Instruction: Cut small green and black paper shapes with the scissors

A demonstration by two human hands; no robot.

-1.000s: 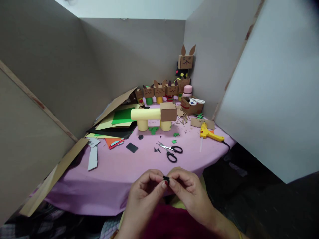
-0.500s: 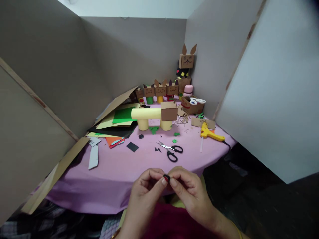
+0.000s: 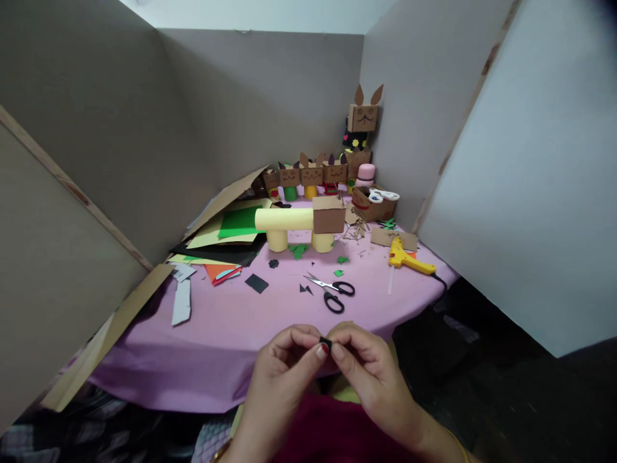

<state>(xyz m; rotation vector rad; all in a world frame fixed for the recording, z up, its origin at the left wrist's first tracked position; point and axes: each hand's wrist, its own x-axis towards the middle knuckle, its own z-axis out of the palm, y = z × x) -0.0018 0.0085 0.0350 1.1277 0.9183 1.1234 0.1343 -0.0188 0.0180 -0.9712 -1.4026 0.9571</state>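
Observation:
Between the fingertips of both hands is a small piece of black paper [image 3: 326,341], near the front edge of the table. My left hand [image 3: 289,363] pinches it with thumb and forefinger. From the other side my right hand [image 3: 369,366] pinches it too. Just beyond the hands lie black-handled scissors [image 3: 333,292], blades apart, with small black paper triangles [image 3: 305,289] beside them. A black paper rectangle [image 3: 257,283] and a black paper flower [image 3: 274,263] rest farther left. Behind these stands a yellow paper-tube animal [image 3: 284,220] with a cardboard box head [image 3: 329,215].
A yellow glue gun [image 3: 409,258] lies at the right, its cord over the table edge. Coloured sheets [image 3: 238,222] and cardboard are piled at the left. Box-headed animal figures [image 3: 311,175] line the back, near a cardboard box [image 3: 373,204] with white scissors [image 3: 384,195]. Partition walls enclose the table.
The black paper piece has turned slightly between the fingers, showing more of its flat face. Both hands keep their pinch in nearly the same place. The view has shifted slightly.

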